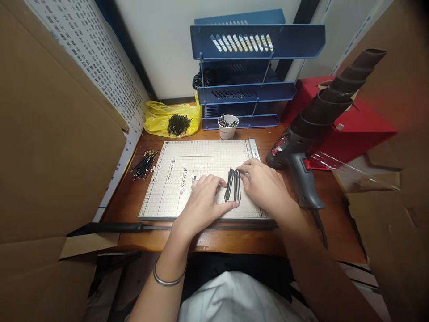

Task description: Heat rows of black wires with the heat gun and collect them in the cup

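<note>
The wooden worktop (254, 241) carries a gridded board (208, 154) by its front edge. Near the board's front right corner, thin black strips (236, 185) lie between both hands, lengthwise front to back. The left hand (208, 197), thumb spread, borders their left and near ends; the equally close right hand (263, 181) curls at their far right, grip unclear.

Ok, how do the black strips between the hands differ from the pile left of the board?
The middle strips lie on the white board; the left pile lies on the brown table. The middle strips are roughly aligned; the left pile is more jumbled, with yellowish tips. Both are thin and black.
</note>
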Motion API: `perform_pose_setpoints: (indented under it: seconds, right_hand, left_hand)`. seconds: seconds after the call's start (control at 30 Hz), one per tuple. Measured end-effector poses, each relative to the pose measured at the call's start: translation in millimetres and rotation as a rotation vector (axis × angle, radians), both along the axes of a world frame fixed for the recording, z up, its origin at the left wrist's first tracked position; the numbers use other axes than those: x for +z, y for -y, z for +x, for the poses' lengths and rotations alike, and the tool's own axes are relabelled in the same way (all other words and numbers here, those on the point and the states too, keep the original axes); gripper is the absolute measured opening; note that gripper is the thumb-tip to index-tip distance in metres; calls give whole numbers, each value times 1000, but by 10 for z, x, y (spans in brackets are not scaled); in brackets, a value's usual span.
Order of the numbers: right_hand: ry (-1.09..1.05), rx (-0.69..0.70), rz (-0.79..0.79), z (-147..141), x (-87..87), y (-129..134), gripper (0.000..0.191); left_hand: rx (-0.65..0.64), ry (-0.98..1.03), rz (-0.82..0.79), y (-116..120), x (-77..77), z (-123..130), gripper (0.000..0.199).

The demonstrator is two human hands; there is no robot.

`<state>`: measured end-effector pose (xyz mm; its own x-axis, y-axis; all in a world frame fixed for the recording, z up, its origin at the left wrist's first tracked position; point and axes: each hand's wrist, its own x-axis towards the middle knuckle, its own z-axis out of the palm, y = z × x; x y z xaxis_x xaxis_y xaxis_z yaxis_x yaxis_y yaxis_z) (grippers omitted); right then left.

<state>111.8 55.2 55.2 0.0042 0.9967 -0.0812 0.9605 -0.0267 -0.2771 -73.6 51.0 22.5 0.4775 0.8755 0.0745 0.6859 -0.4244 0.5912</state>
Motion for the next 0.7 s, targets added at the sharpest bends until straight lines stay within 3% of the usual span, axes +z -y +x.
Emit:
perform_pose_setpoints:
  seconds: [0.13, 0.37, 0.7]
  right_hand:
    - [10, -5, -4, -26, 8, -47, 30]
    - [-52, 150, 9, -42, -17, -167, 36]
    - [-93, 75, 17, 57, -15, -186, 29]
  left_hand:
    - [27, 1, 23, 5, -20, 18, 35]
    - [-48, 56, 1, -20, -13, -66, 34]
    - [-133, 91, -86, -70, 34, -148, 34]
